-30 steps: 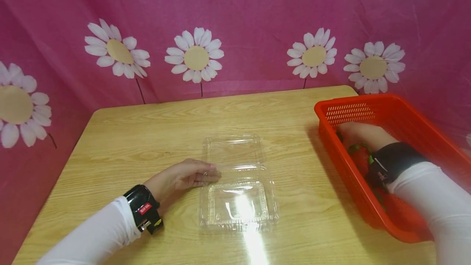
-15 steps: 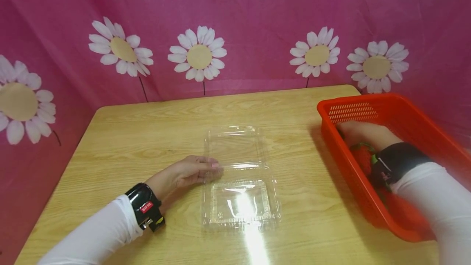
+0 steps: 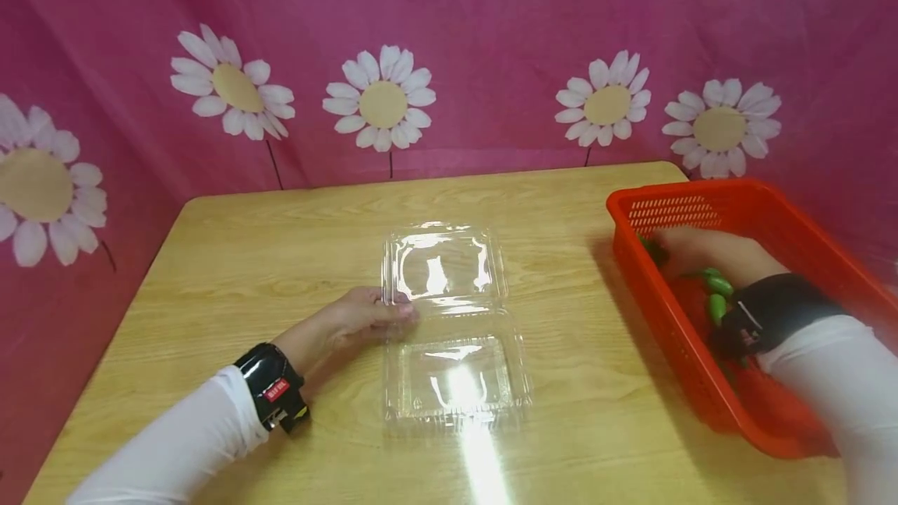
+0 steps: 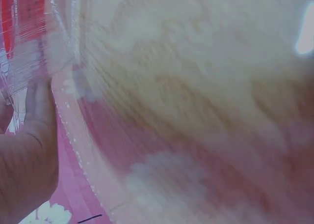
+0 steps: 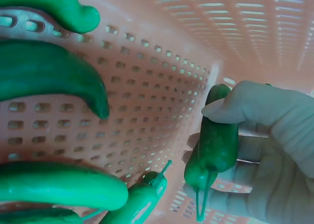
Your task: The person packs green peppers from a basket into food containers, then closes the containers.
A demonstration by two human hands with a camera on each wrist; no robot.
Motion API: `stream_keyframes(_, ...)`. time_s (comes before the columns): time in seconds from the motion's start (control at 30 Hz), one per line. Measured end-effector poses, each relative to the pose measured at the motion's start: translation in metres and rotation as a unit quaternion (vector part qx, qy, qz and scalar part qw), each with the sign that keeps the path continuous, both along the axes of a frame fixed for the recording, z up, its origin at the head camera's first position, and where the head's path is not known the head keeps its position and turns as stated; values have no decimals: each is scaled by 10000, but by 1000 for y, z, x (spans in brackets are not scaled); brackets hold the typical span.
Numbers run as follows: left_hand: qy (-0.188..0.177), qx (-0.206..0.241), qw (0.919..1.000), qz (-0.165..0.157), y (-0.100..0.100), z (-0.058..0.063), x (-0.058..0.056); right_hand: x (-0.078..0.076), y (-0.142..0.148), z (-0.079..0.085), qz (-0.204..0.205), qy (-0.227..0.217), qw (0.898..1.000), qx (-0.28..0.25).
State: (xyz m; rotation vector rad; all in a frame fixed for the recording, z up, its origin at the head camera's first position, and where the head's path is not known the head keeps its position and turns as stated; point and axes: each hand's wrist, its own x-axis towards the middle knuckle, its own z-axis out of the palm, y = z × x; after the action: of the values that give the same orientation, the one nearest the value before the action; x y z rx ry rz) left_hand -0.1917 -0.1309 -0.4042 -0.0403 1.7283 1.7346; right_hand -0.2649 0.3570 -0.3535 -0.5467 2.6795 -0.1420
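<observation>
In the head view a clear plastic clamshell box (image 3: 456, 372) lies spread open on the table, lid half away from me. My left hand (image 3: 354, 314) pinches its left edge near the hinge; the left wrist view shows those fingers (image 4: 41, 101) against the clear plastic. My right hand (image 3: 694, 250) is down inside the red basket (image 3: 807, 232). Seen from the right wrist, that hand (image 5: 265, 140) grips green peppers (image 5: 218, 140) between thumb and fingers, with two stems showing. Several loose green peppers (image 5: 54, 69) lie in the basket beside it.
The basket has perforated walls and stands at the right of the wooden table (image 3: 295, 248). A pink curtain (image 3: 484, 37) with white daisies hangs behind the table. Bright glare (image 3: 484, 466) runs across the wood in front of the box.
The box's lid has lifted a little and now catches bright reflections, with my left hand slightly farther forward. My right hand has shifted slightly in the basket, and green peppers show near its wrist.
</observation>
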Motion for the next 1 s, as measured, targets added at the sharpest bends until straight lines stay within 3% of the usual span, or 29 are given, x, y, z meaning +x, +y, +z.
stream_keyframes(0.23,598,-418,9971,-215,-4,6,0,-1,-2,6,-264,-166,9995,87)
stream_keyframes(0.5,949,-751,9910,-569,-3,6,-1,7,3,9,-231,-103,9997,-43)
stream_keyframes(0.9,934,-708,9919,-483,4,9,1,14,16,29,-590,-164,9981,-79)
stream_keyframes(1.0,949,-759,9914,-494,4,10,1,14,17,34,-503,-66,9987,-26)
